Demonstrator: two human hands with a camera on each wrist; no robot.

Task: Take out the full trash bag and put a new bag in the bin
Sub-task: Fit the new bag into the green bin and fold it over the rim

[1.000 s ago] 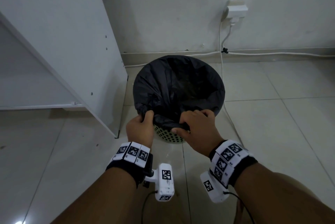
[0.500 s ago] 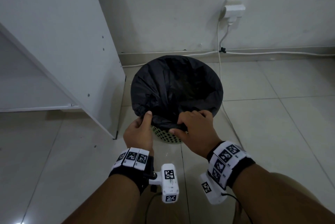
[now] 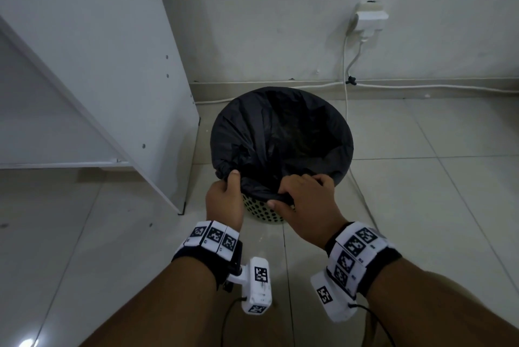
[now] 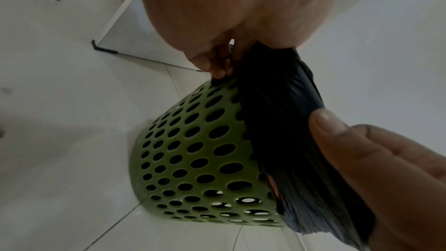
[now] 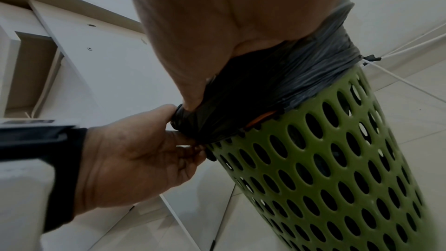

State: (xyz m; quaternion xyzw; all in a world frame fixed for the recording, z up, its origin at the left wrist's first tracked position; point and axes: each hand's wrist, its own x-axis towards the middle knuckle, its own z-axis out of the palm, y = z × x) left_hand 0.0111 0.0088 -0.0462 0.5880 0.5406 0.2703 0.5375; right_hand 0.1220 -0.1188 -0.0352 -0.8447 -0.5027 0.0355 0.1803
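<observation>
Green holey bin (image 3: 262, 210) sits on floor tiles (image 3: 421, 206) beside white cabinet (image 3: 106, 66), black trash bag (image 3: 280, 136) lining it, edge folded over rim. Left hand (image 3: 223, 200) grip clenched on bunched bag edge at near-left of rim, thumb on top. Right hand (image 3: 304, 203) grip pinching same folded edge just beside it, near side. Bag mouth open, spreads away from both hands. White cable (image 3: 346, 88) runs along wall behind.
</observation>
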